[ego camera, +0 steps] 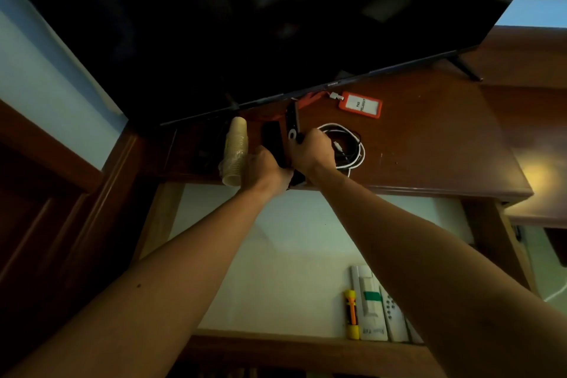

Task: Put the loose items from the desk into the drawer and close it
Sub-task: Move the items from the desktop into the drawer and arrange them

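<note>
Two dark remote controls sit near the front edge of the wooden surface (429, 138), side by side under the lower edge of the television (276, 24). The right hand (310, 152) is wrapped around the slimmer remote (293, 121), whose far end, with a pale round button, sticks out beyond the knuckles; its fingers (319, 139) are curled tight on the remote's body. The left hand (265, 167) is closed on the near end of the broader black remote (271, 138), fingers folded under so that only the back of the hand and knuckles show; how firmly it grips cannot be told. The two hands are touching or nearly so.

Just left of the left hand lies a stack of paper cups (234, 152) on its side, mouth toward the front edge. Just right of the right hand is a coil of white and black cable (352, 144), partly hidden by that hand. Farther back, near the television's edge, lies an orange badge holder (360, 104) with a white card and a red lanyard trailing left.

Below the surface's front edge the drawer (276, 255) is pulled open, its pale lining mostly bare. In its near right corner lie a yellow and orange flashlight (351, 316), a white box with a green band (369, 304) and a white remote (394, 316), side by side.
</note>
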`<state>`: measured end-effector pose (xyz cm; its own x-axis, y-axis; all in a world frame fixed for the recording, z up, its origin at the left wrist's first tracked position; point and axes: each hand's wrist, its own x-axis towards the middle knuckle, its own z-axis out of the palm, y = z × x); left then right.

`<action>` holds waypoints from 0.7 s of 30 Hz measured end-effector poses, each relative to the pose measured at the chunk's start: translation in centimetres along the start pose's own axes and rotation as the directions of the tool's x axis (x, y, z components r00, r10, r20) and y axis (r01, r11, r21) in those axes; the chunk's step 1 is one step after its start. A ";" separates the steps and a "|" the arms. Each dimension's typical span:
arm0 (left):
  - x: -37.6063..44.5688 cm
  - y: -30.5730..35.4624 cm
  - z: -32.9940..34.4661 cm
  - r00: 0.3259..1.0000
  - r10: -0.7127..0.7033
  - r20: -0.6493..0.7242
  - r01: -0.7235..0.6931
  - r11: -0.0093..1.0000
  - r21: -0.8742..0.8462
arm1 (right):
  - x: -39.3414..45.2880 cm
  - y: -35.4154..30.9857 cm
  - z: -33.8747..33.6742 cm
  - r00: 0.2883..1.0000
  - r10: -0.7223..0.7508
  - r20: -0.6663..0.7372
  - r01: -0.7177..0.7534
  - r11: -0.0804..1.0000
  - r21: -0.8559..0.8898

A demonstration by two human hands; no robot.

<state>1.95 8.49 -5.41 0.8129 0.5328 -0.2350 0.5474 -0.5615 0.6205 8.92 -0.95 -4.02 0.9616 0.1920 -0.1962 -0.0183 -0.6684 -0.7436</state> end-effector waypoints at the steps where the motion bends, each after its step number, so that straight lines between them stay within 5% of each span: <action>1: -0.7 -0.2 0.0 1.000 0.000 0.013 0.000 1.000 -0.006 | -0.6 0.4 -0.3 1.000 -0.008 -0.004 0.008 1.000 0.021; 8: -5.8 -2.1 1.0 0.994 0.039 0.100 -0.042 0.999 0.033 | -6.4 3.9 -2.5 0.999 -0.032 -0.005 0.032 0.988 0.150; 17: -13.5 -4.9 4.3 0.956 0.158 0.246 -0.207 0.960 0.187 | -14.0 11.1 -2.0 0.990 0.131 0.059 -0.133 0.990 0.038; 21: -14.9 -6.8 6.5 0.936 0.108 0.336 -0.196 0.951 0.240 | -16.4 14.3 -0.3 0.977 0.167 0.134 -0.160 0.985 -0.061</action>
<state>-12.57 0.26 -11.01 0.8866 0.2248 -0.4042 0.4085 -0.7906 0.4562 -7.00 -13.90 -11.24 0.8994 0.1722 -0.4017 -0.1552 -0.7333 -0.6619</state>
